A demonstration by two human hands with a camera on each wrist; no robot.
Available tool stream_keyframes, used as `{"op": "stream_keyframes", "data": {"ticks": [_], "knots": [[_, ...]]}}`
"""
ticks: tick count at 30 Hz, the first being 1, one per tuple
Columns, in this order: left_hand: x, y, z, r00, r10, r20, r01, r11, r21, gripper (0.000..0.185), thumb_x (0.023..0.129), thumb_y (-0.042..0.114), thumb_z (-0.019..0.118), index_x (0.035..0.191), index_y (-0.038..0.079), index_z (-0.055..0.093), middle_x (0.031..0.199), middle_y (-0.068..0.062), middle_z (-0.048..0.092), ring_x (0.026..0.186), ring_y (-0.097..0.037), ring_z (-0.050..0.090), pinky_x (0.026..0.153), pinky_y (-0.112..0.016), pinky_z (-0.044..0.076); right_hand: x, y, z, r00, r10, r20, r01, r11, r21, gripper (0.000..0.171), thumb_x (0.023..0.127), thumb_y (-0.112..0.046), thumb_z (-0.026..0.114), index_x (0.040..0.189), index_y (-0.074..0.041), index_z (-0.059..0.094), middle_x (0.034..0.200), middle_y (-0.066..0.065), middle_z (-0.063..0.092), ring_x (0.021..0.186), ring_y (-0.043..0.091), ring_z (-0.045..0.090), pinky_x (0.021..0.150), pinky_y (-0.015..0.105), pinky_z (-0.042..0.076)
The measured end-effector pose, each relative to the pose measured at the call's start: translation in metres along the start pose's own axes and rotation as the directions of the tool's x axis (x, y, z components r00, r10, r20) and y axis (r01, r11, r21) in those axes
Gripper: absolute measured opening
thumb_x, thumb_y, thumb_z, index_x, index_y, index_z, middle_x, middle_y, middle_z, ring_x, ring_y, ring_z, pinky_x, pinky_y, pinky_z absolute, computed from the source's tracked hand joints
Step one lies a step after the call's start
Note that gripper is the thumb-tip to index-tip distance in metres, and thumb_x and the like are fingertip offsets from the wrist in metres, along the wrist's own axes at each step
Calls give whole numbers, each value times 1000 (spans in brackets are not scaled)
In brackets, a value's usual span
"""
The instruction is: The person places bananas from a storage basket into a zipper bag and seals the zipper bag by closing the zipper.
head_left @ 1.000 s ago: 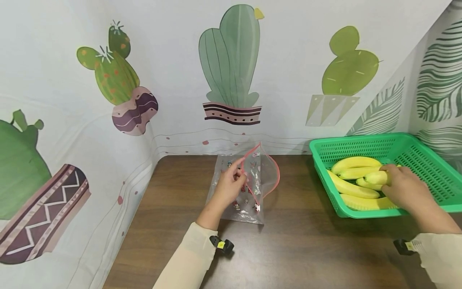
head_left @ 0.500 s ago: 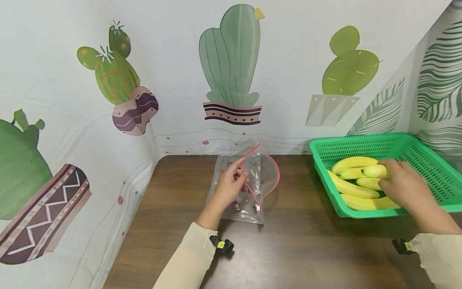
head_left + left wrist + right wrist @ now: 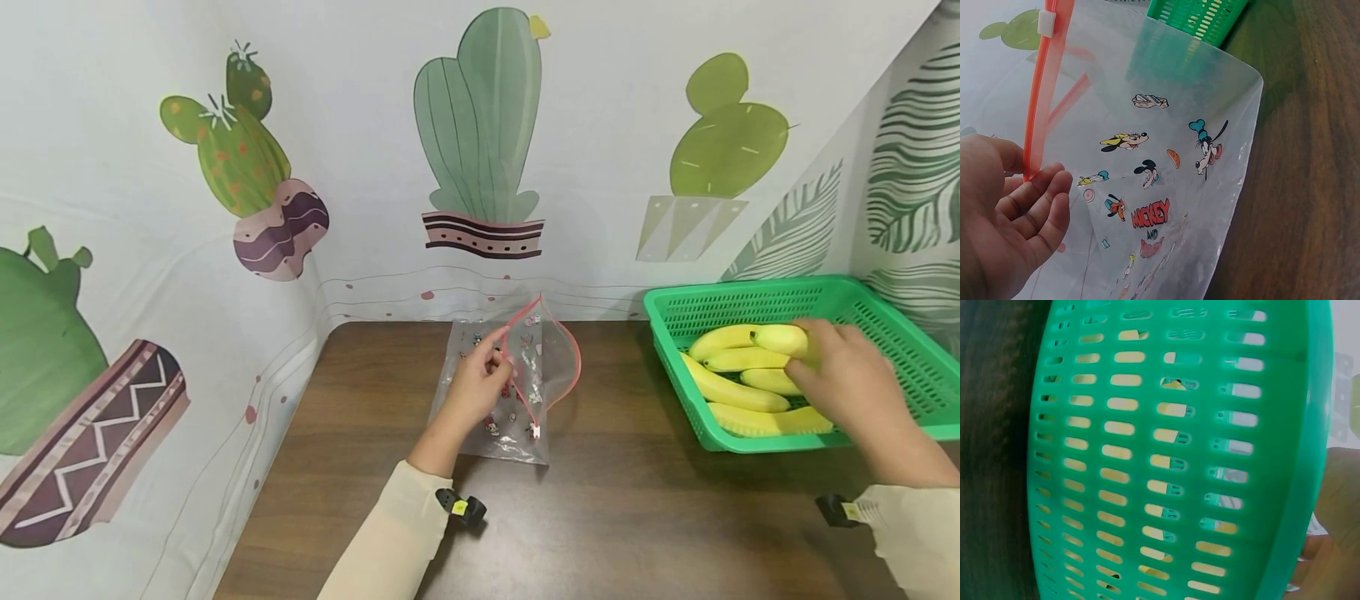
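My left hand pinches the red zip edge of a clear zip bag printed with cartoon figures. The bag's mouth gapes to the right. In the left wrist view, thumb and fingertips hold the red strip, and a white slider sits farther up it. Over a green basket, my right hand grips a banana, whose far end is hidden by the hand. Several other bananas lie beneath it. The basket's slotted wall hides most of this in the right wrist view.
A brown wooden table carries the bag and the basket, with bare wood between them. Behind rises a white cloth backdrop printed with cacti. The basket's raised rim runs below the right wrist.
My right hand has lifted the banana slightly and shifted it up and back, so more of the bananas underneath shows. The left hand and the bag have stayed in place.
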State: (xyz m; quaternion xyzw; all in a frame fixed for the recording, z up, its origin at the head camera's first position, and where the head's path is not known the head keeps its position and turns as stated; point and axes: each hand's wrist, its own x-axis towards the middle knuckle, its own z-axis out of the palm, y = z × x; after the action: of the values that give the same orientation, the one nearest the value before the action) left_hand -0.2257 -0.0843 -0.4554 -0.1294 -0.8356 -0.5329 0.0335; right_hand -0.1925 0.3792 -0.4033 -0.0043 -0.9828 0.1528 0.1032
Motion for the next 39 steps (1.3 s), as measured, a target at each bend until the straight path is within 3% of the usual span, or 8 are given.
{"op": "stream_keyframes", "data": {"ticks": [15, 29, 39], "knots": [[0, 2, 0, 1000, -6, 6, 6, 1000, -14, 54, 101, 14, 57, 153, 20, 44, 84, -1, 66, 67, -10, 55, 59, -22, 47, -1, -16, -5, 990, 28, -138, -15, 996, 88, 63, 95, -20, 58, 149, 4, 37, 133, 43, 40, 112, 57, 39, 86, 70, 29], [0, 1, -1, 1000, -13, 9, 13, 1000, -11, 54, 100, 17, 56, 153, 23, 44, 86, -1, 68, 68, -10, 58, 61, -23, 49, -3, -36, -11, 957, 36, -287, 3, 991, 135, 53, 94, -20, 61, 139, 6, 49, 116, 33, 50, 95, 45, 45, 62, 50, 32], [0, 1, -1, 1000, -12, 12, 12, 1000, -7, 55, 100, 17, 57, 153, 24, 43, 86, -1, 68, 68, -11, 57, 60, -23, 48, -3, -46, -13, 930, 60, -363, 14, 980, 197, 54, 94, -23, 60, 138, 7, 49, 116, 31, 49, 96, 39, 42, 67, 42, 29]]}}
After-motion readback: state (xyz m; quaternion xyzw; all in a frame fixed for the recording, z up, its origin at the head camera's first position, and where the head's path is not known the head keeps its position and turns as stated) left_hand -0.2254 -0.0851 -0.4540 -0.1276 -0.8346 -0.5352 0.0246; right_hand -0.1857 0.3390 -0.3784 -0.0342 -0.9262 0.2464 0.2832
